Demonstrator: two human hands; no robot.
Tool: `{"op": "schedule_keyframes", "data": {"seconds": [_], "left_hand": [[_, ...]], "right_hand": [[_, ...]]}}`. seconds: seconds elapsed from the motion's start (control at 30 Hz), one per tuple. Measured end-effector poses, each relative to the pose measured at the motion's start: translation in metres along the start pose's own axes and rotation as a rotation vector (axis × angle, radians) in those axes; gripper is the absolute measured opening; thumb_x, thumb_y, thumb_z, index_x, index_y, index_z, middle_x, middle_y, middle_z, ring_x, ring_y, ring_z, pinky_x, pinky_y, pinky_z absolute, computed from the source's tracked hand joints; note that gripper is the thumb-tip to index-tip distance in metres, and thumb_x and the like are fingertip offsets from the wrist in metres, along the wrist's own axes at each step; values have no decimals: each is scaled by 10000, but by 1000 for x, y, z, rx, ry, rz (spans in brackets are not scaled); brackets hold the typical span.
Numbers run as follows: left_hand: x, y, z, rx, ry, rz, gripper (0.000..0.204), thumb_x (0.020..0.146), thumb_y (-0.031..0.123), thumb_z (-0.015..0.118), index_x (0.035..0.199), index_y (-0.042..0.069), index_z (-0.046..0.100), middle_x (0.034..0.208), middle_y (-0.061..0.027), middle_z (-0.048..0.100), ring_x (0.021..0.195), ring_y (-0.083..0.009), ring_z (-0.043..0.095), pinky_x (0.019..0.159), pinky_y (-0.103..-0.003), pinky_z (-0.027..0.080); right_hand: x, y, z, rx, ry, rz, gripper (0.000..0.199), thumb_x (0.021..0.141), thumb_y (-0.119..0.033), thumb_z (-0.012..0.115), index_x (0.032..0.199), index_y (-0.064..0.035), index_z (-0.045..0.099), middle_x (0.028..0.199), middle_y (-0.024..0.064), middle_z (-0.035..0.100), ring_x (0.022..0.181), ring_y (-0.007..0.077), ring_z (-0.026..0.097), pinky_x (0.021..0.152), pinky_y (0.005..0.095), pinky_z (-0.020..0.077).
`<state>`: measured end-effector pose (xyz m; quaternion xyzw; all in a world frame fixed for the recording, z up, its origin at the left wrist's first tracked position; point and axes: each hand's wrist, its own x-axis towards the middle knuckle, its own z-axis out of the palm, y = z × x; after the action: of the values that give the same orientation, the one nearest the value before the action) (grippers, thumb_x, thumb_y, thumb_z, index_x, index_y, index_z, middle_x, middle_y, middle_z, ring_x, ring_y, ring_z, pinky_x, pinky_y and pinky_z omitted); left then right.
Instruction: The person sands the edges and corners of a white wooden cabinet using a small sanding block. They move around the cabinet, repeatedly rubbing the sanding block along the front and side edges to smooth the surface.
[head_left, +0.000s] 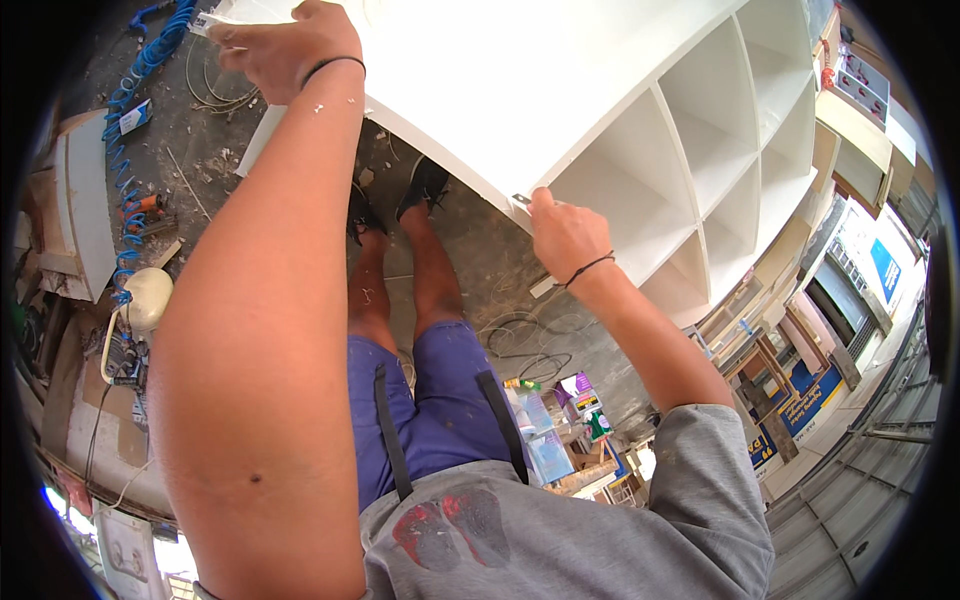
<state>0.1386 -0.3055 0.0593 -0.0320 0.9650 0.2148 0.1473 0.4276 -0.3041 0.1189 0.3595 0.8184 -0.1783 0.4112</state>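
Note:
A large white cabinet with open square compartments lies in front of me. My left hand is at its far-left end, fingers bent around a white edge there; the exact grip is partly hidden. At the near corner, my right hand is closed on a small flat metal blade, whose tip meets the cabinet's edge. My fingers cover most of this tool. White flecks stick to my left forearm, which crosses the left of the view.
A coiled blue air hose runs down the left beside a cream round tank. Cables and scraps litter the grey floor around my feet. Boxes and a green bottle stand low right, with wooden boards beyond the cabinet.

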Motion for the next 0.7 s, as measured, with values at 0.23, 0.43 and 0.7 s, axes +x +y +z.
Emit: {"op": "schedule_keyframes", "data": {"seconds": [0.23,0.43,0.7], "left_hand": [[-2,-2,0,-10,16,16,820,805,263,533,1418,-25,70,1348,-276,318,1059,-439,587,856,-483,547],[1,-5,5,-12,48,25,813,801,264,542,1408,-29,86,1313,-276,347,1046,-439,592,842,-482,550],[1,1,1,-5,37,6,812,799,270,549,1406,-26,98,1306,-272,359,1042,-427,597,855,-478,548]], "right_hand": [[47,55,-37,-65,235,123,194,958,-205,396,978,-60,524,751,167,665,695,341,664,600,453,517],[11,1,-10,-126,-78,-16,152,891,-135,450,977,-55,547,779,181,674,744,351,677,640,453,535],[66,67,-73,-259,170,174,190,947,-199,429,1021,-68,545,779,153,676,712,299,676,571,443,524]]}}
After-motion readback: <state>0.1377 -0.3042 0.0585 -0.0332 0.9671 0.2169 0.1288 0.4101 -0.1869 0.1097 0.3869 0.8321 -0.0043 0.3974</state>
